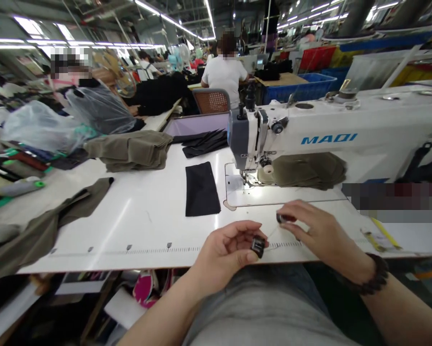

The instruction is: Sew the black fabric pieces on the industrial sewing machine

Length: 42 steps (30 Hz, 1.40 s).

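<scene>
Above the table's front edge, my left hand [230, 252] pinches a small dark metal bobbin case [258, 246] between thumb and fingers. To its right, my right hand [316, 233] grips a small dark bobbin [282, 218] at its fingertips. A thin pale thread [273, 234] runs between the two hands. Just beyond them stands a white sewing machine [331, 125], its needle area [245, 178] lit. Left of the needle plate, a black fabric piece [202, 189] lies flat on the white table [158, 202].
Olive fabric pieces are stacked at the left [129, 150] and under the machine arm [304, 170]. More black pieces [206, 142] lie behind. A measuring scale [147, 250] marks the front edge. Thread cones [21, 186] lie at far left. A person in white [223, 77] sits ahead.
</scene>
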Each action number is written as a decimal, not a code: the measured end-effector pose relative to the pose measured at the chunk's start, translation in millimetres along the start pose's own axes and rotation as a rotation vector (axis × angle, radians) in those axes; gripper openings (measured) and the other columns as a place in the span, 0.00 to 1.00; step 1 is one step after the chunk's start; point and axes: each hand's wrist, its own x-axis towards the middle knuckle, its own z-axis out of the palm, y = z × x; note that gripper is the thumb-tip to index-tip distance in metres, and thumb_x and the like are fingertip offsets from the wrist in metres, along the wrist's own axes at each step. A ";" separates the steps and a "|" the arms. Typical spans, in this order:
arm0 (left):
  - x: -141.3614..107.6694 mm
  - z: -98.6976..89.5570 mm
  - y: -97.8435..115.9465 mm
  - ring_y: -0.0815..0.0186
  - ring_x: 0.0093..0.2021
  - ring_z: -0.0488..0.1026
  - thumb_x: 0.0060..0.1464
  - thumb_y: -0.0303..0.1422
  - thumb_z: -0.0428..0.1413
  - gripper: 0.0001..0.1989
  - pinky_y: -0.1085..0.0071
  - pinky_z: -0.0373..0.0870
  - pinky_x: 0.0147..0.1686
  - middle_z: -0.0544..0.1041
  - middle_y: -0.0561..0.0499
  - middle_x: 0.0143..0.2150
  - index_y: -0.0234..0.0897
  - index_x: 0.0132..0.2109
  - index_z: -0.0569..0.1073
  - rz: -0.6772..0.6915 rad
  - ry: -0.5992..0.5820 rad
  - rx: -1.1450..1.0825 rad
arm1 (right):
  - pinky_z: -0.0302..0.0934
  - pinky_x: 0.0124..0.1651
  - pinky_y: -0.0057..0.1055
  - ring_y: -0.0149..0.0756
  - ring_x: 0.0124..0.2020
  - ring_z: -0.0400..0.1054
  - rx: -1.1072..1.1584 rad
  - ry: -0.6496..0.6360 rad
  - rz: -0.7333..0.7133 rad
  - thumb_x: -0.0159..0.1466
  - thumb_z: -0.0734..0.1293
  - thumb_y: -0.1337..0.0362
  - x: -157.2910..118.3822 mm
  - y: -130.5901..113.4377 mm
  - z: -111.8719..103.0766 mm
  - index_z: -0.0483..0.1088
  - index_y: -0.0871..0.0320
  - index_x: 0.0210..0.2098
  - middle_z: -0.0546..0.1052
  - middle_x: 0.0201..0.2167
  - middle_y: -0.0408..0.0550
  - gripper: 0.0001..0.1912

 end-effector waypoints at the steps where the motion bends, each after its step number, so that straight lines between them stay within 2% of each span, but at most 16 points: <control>1: 0.1 -2.9 3.2 0.67 0.40 0.72 0.44 0.27 0.62 0.17 0.73 0.66 0.42 0.75 0.49 0.39 0.37 0.44 0.72 0.030 0.018 0.009 | 0.62 0.39 0.30 0.35 0.37 0.67 0.054 -0.150 -0.048 0.59 0.63 0.66 -2.1 -4.1 -0.1 0.69 0.54 0.36 0.72 0.35 0.47 0.06; 3: 2.3 -9.9 5.2 0.68 0.39 0.72 0.44 0.28 0.63 0.17 0.74 0.66 0.42 0.75 0.49 0.38 0.36 0.44 0.72 0.071 0.061 0.018 | 0.63 0.37 0.27 0.32 0.35 0.67 0.236 -0.393 -0.097 0.59 0.63 0.67 -5.3 -14.7 -2.2 0.69 0.53 0.37 0.72 0.34 0.45 0.06; 4: 3.7 -13.0 3.9 0.68 0.39 0.72 0.44 0.28 0.63 0.17 0.74 0.66 0.42 0.75 0.49 0.38 0.36 0.44 0.72 0.079 0.080 0.015 | 0.63 0.37 0.27 0.32 0.34 0.67 0.333 -0.451 -0.106 0.59 0.64 0.67 -6.3 -20.0 -4.0 0.69 0.52 0.38 0.72 0.34 0.45 0.07; 5: 5.1 -15.2 1.1 0.68 0.39 0.72 0.44 0.28 0.63 0.17 0.74 0.66 0.41 0.75 0.49 0.38 0.36 0.44 0.72 0.079 0.095 0.009 | 0.63 0.36 0.27 0.32 0.34 0.67 0.423 -0.451 -0.107 0.58 0.65 0.67 -6.7 -24.3 -5.9 0.69 0.52 0.38 0.73 0.34 0.45 0.08; 7: 6.8 -15.8 -6.6 0.68 0.38 0.72 0.43 0.28 0.63 0.17 0.74 0.66 0.41 0.74 0.49 0.37 0.35 0.43 0.72 0.063 0.112 -0.016 | 0.64 0.36 0.28 0.33 0.35 0.68 0.559 -0.321 -0.092 0.56 0.67 0.66 -5.8 -29.4 -8.7 0.68 0.50 0.39 0.72 0.34 0.45 0.10; 10: 5.5 -7.9 -17.1 0.69 0.37 0.72 0.42 0.27 0.63 0.17 0.73 0.66 0.41 0.74 0.49 0.37 0.34 0.42 0.72 -0.007 0.091 -0.048 | 0.65 0.35 0.28 0.35 0.36 0.68 0.605 -0.019 0.007 0.54 0.68 0.64 -1.8 -28.5 -6.1 0.69 0.51 0.37 0.72 0.34 0.47 0.10; 13: 1.0 2.4 -19.8 0.67 0.38 0.71 0.42 0.26 0.62 0.18 0.72 0.66 0.41 0.74 0.48 0.38 0.34 0.43 0.71 -0.048 0.064 0.031 | 0.65 0.31 0.27 0.32 0.30 0.67 0.456 0.178 0.131 0.55 0.68 0.62 2.5 -24.6 3.6 0.68 0.53 0.37 0.71 0.31 0.46 0.10; 15: -2.0 5.6 -17.5 0.66 0.40 0.71 0.42 0.24 0.60 0.18 0.70 0.66 0.43 0.74 0.48 0.39 0.34 0.44 0.70 -0.011 0.083 0.231 | 0.64 0.31 0.27 0.31 0.28 0.66 0.244 0.215 0.135 0.56 0.67 0.62 3.8 -23.2 9.8 0.68 0.55 0.37 0.71 0.30 0.45 0.08; 17: -3.6 5.0 -14.2 0.66 0.40 0.71 0.44 0.23 0.58 0.18 0.68 0.66 0.45 0.74 0.48 0.40 0.35 0.45 0.70 0.062 0.112 0.468 | 0.63 0.34 0.29 0.32 0.30 0.66 0.053 0.164 0.100 0.57 0.65 0.63 3.5 -23.2 13.5 0.69 0.56 0.36 0.71 0.31 0.46 0.08; 19: -3.3 1.7 -12.0 0.66 0.41 0.71 0.46 0.23 0.57 0.17 0.68 0.66 0.46 0.73 0.48 0.41 0.35 0.45 0.70 0.134 0.141 0.606 | 0.62 0.36 0.30 0.33 0.32 0.66 0.004 0.039 0.101 0.58 0.64 0.63 2.2 -23.8 14.7 0.70 0.56 0.37 0.72 0.32 0.46 0.07; 23: 1.7 -4.5 -14.8 0.66 0.40 0.71 0.46 0.23 0.57 0.15 0.70 0.67 0.45 0.74 0.49 0.40 0.36 0.44 0.70 0.235 0.205 0.567 | 0.61 0.37 0.27 0.31 0.35 0.67 0.214 -0.234 0.162 0.59 0.63 0.65 0.7 -26.5 13.8 0.70 0.55 0.37 0.73 0.34 0.45 0.07; 25: 4.6 -5.2 -18.1 0.67 0.39 0.72 0.45 0.23 0.58 0.16 0.71 0.68 0.44 0.74 0.49 0.40 0.36 0.43 0.70 0.246 0.226 0.470 | 0.61 0.37 0.26 0.31 0.35 0.67 0.331 -0.281 0.187 0.59 0.64 0.65 0.6 -28.6 14.3 0.70 0.55 0.37 0.73 0.34 0.44 0.07; 30: 8.7 -4.3 -22.8 0.68 0.38 0.73 0.40 0.22 0.61 0.22 0.72 0.70 0.42 0.75 0.52 0.38 0.37 0.44 0.68 0.225 0.274 0.238 | 0.64 0.37 0.27 0.32 0.33 0.69 0.506 -0.195 0.296 0.56 0.66 0.63 -1.5 -32.9 21.2 0.66 0.56 0.38 0.74 0.33 0.45 0.10; 35: 8.9 -4.8 -23.0 0.68 0.36 0.74 0.36 0.21 0.63 0.25 0.71 0.71 0.41 0.76 0.51 0.36 0.36 0.44 0.68 0.197 0.306 0.183 | 0.64 0.40 0.28 0.32 0.36 0.68 0.581 -0.134 0.282 0.56 0.66 0.64 -5.4 -30.8 27.7 0.66 0.57 0.36 0.72 0.34 0.46 0.09; 42: 10.4 -4.1 -24.5 0.68 0.36 0.73 0.39 0.22 0.62 0.19 0.73 0.70 0.38 0.76 0.51 0.36 0.36 0.42 0.70 0.125 0.247 0.030 | 0.64 0.39 0.27 0.30 0.35 0.68 0.919 -0.196 0.341 0.55 0.68 0.67 -3.8 -23.7 28.3 0.69 0.54 0.40 0.73 0.36 0.44 0.13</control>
